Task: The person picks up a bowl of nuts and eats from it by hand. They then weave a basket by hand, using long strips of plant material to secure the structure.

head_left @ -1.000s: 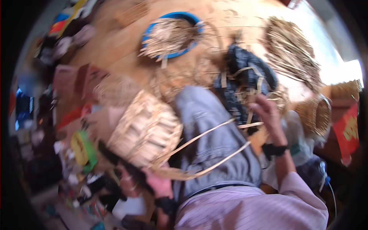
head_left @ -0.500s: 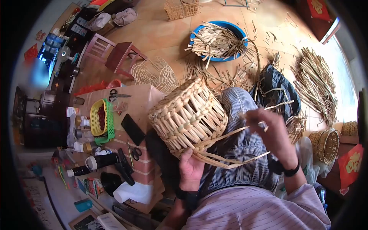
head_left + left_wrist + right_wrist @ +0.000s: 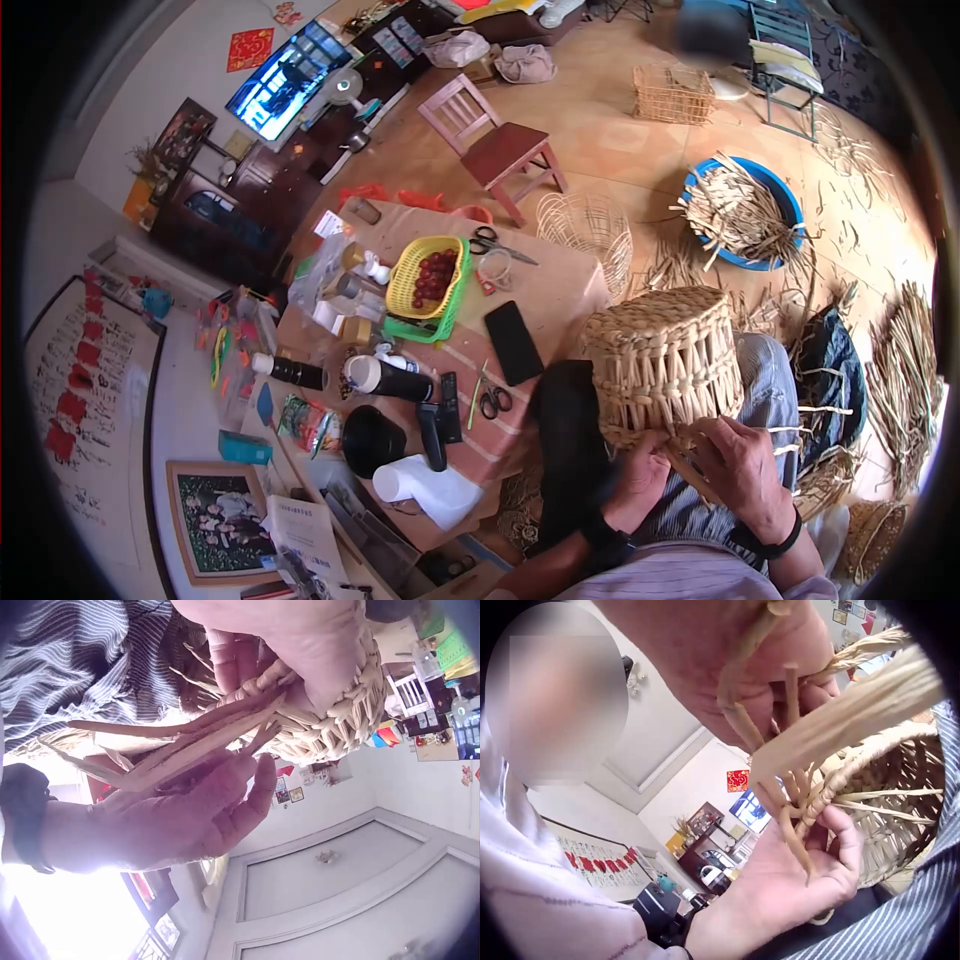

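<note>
A woven straw basket (image 3: 660, 360) lies tilted on the lap, its base turned away and its open rim toward the person. My left hand (image 3: 640, 480) grips that rim, the thumb pressed against the braided edge in the right wrist view. Close beside it, my right hand (image 3: 745, 470) pinches flat straw strands (image 3: 195, 742) at the rim. Loose strand ends (image 3: 795, 847) stick out between the two hands. Part of the right fingers is hidden behind a wide strand in the right wrist view.
On the left, a table (image 3: 560, 250) bears a yellow basket (image 3: 405, 285) of red fruit, a phone (image 3: 513, 343), scissors (image 3: 495, 402) and bottles. A blue basin (image 3: 790, 205) of straw, a black bag (image 3: 830, 360) and a straw pile (image 3: 905, 385) are on the floor at right.
The right hand has come from out at the right, where strands trailed, to the basket rim beside the left hand. The head view has swung left, showing more of the table.
</note>
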Available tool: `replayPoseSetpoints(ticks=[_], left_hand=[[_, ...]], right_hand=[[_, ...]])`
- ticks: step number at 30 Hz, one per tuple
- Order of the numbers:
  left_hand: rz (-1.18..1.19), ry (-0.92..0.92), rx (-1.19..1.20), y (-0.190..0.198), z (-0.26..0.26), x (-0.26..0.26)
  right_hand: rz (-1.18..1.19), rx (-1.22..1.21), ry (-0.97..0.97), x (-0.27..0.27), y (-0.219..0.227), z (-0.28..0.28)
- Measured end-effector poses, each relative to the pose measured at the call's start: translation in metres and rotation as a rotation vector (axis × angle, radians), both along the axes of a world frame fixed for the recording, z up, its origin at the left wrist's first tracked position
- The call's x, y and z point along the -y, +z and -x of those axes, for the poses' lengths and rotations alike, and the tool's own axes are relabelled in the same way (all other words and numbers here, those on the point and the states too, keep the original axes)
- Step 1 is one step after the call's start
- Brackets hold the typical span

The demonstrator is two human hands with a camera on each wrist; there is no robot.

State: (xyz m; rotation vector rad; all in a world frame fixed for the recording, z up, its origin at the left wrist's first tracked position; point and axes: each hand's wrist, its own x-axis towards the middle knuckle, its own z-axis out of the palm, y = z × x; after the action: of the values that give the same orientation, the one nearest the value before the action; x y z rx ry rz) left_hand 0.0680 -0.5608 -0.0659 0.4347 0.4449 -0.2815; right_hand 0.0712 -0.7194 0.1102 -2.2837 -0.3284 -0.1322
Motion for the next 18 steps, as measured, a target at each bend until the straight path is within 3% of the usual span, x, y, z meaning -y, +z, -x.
replayPoseSetpoints(ticks=[1, 4, 8, 13, 18], left_hand=[[0.053, -0.028, 0.010, -0.025, 0.003, -0.005], [0.170, -0.084, 0.060, -0.027, 0.005, -0.011], [0.085, -0.043, 0.053, 0.012, -0.002, -0.001], [0.056, -0.060, 0.161, -0.004, -0.003, -0.005], [-0.019, -0.053, 0.160, 0.006, -0.004, -0.003]], right_hand=[[0.009, 0.007, 0.005, -0.003, 0.001, 0.000], [0.061, -0.004, 0.039, -0.011, 0.003, 0.001], [0.175, 0.026, 0.060, -0.016, -0.003, 0.006], [0.211, -0.006, 0.045, -0.018, -0.002, 0.007], [0.273, 0.037, 0.014, -0.021, 0.004, 0.006]])
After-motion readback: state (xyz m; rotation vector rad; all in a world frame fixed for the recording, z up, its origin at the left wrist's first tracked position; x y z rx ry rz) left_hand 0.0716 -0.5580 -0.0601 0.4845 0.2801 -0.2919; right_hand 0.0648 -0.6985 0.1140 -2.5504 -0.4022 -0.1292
